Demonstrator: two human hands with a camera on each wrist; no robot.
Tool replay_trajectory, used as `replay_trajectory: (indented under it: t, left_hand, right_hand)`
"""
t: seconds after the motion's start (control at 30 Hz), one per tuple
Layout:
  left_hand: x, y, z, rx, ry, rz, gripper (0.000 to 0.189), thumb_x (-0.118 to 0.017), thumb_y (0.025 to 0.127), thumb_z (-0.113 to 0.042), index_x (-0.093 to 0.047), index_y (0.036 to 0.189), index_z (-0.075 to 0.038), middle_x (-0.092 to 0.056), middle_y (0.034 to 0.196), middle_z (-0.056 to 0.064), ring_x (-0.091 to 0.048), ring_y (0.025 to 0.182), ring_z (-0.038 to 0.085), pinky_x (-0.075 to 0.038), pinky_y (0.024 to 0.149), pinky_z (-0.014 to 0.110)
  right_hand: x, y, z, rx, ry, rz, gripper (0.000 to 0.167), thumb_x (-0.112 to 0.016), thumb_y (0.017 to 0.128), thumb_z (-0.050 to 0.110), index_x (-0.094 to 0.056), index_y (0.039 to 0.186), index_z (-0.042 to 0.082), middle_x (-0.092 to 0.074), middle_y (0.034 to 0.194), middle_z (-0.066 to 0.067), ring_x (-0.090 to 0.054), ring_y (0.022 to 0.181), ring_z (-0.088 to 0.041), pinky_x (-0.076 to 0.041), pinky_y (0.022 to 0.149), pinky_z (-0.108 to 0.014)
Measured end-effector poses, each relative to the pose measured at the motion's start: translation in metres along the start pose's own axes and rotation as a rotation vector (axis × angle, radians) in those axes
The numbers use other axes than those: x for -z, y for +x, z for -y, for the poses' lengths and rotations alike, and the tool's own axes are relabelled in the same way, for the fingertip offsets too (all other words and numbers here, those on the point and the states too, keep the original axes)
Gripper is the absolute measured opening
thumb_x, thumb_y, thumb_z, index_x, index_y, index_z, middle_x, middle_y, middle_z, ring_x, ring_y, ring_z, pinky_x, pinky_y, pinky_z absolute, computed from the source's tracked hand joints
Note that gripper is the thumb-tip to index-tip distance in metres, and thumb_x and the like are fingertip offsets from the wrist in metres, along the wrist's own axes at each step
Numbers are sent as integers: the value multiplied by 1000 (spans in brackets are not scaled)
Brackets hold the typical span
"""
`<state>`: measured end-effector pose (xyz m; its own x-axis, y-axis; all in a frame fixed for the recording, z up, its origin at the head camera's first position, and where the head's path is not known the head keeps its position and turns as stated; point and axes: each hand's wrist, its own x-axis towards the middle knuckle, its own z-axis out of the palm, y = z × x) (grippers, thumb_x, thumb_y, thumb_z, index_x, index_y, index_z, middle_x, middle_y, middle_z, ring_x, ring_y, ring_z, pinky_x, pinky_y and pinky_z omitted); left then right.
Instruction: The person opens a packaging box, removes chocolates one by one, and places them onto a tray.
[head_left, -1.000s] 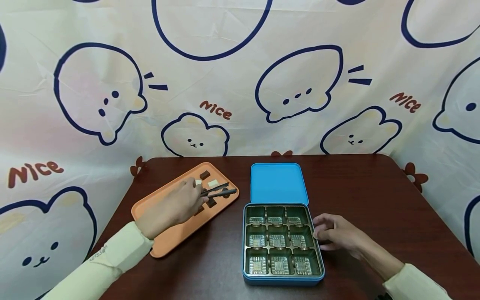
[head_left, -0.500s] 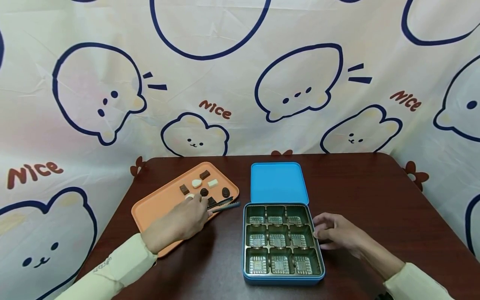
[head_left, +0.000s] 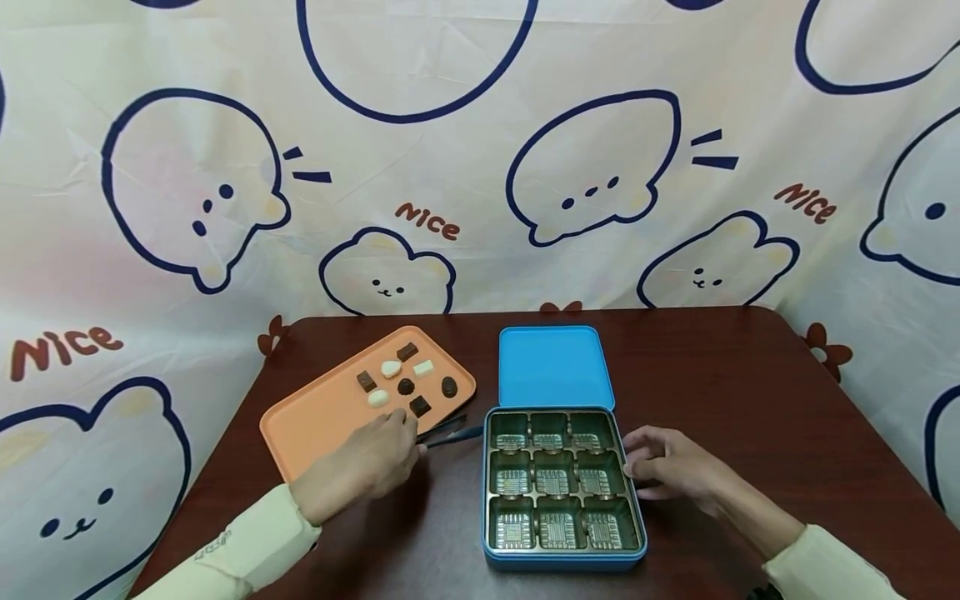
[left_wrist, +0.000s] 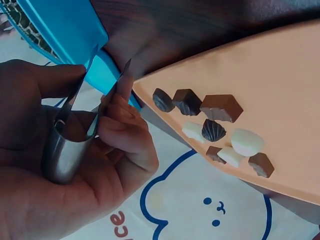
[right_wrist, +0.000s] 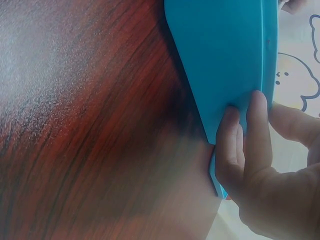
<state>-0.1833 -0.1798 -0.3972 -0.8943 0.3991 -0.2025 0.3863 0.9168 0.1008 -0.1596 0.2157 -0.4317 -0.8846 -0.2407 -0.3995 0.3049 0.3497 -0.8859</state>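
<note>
My left hand point(head_left: 375, 454) holds metal tongs point(left_wrist: 67, 150). In the left wrist view the tong tips are apart and nothing shows between them. In the head view the tongs point(head_left: 457, 435) point right, across the gap between an orange tray point(head_left: 311, 429) and a blue tin point(head_left: 566, 564). Several dark, brown and white chocolates point(left_wrist: 222, 107) lie on the tray. My right hand point(head_left: 678, 467) touches the tin's right side. Its fairly straight fingers rest on the outer wall point(right_wrist: 225, 55), with the thumb at the rim. The insert's several square compartments point(head_left: 553, 481) hold nothing.
The blue lid point(head_left: 555, 367) lies tipped back behind the tin. Under everything is a dark brown wooden table point(head_left: 712, 375). A white cloth point(head_left: 480, 167) with bear drawings hangs behind and at both sides.
My left hand has drawn back toward me from above the chocolates with the tongs, whose tips now lie past the tray's near edge. The right hand and the tin stay put.
</note>
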Motion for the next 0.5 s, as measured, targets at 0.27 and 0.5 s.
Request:
replay_trajectory:
  t: [0.27,0.5]
  left_hand:
    - [-6,-1,1,2,-36,28,30,-61,100,-24,-59,107,5,-58,102,21,-61,90,35,-52,78,50]
    - [-15,-2,-1,13,-80,51,27,-70,94,-22,-61,97,3,-57,88,14,-57,73,26,-51,69,47]
  right_hand:
    - [1,2,-1,0,-1,-1,45,-61,94,2,-44,133,-10,-61,106,-16,-65,92,-21,-59,77,-43]
    - [0,2,-1,-11,-4,-5,44,-60,94,1,-44,134,-11,-61,106,-16,-65,93,-21,-59,77,-43]
